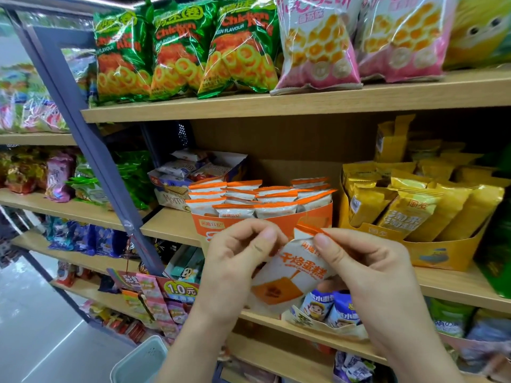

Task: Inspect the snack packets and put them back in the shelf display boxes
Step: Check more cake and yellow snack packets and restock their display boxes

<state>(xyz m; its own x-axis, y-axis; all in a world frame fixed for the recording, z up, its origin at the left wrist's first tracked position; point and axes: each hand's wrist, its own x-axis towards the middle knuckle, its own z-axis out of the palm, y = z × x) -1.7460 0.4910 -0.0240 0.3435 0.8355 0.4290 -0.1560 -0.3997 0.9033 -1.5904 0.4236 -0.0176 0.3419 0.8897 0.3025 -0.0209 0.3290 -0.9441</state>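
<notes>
You hold the white-and-orange foil snack packet [293, 275]: left hand [240, 252] fingers curled, clamping its left edge, right hand [367, 269] pinching its top corner, before the orange cardboard display box [210, 226].

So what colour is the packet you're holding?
The packet is white with orange edges and an orange square, head view.

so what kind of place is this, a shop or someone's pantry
Most likely a small shop or convenience store: wooden shelves carry rows of identical green snack bags, an orange display box holds many copies of the snack packet being held, and a price sign reads 1.0 yuan.
</notes>
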